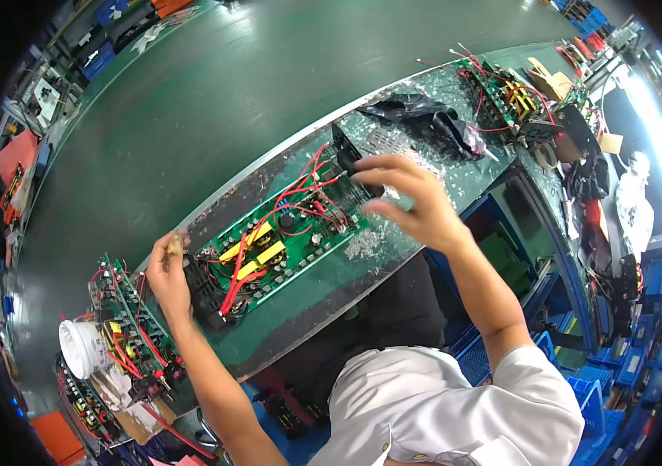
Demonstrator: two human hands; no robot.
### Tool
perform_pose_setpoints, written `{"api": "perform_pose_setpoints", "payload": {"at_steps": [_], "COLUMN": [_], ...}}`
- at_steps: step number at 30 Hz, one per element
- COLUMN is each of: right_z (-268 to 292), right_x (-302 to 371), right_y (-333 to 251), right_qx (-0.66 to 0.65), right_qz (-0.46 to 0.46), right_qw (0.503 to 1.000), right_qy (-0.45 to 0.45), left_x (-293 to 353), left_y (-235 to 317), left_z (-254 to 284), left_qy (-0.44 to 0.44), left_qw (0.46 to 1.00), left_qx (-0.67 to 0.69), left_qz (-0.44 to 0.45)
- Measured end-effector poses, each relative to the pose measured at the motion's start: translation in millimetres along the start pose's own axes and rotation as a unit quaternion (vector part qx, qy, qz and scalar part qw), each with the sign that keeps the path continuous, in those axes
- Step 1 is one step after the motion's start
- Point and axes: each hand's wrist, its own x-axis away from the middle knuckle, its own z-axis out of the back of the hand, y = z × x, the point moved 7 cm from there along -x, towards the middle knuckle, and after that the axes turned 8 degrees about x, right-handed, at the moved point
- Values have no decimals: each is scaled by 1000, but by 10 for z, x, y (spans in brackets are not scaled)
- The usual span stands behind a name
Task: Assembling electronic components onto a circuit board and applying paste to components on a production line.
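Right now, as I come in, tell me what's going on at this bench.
A person in a white shirt has a green circuit board with red wires lying on the bench. The left hand is at the board's left end; its grip is unclear. The right hand, slightly blurred, is open with fingers spread by the black panel at the other end. More wired boards sit at the bench's far right.

Left hand [166, 278] curled; right hand [421, 208] spread
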Motion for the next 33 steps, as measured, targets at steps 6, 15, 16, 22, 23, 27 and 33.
{"api": "perform_pose_setpoints", "payload": {"at_steps": [6, 15, 16, 22, 23, 27, 33], "right_z": [452, 124, 61, -567, -689, -1030, -639], "right_x": [294, 362, 311, -220, -320, -484, -336], "right_y": [570, 354, 217, -409, -446, -489, -419], "right_qx": [102, 138, 147, 224, 251, 310, 285], "right_qz": [-151, -75, -44, 118, 142, 148, 112], "right_qw": [980, 981, 982, 965, 954, 931, 950], "right_qy": [82, 116, 108, -64, -85, -127, -59], "left_x": [-23, 3, -10, -65, -47, 274, 1710], "left_y": [-76, -26, -29, 66, 189, 659, 1489], "left_z": [-16, -12, -15, -65, -89, 8, 368], "left_qy": [-7, 2, 5, 3, 42, 93, 110], "left_qw": [1000, 1000, 1000, 1000, 999, 973, 944], "left_qx": [20, 0, 6, -8, -29, -146, -158], "left_qz": [4, 18, 12, -11, -13, -154, -267]}}
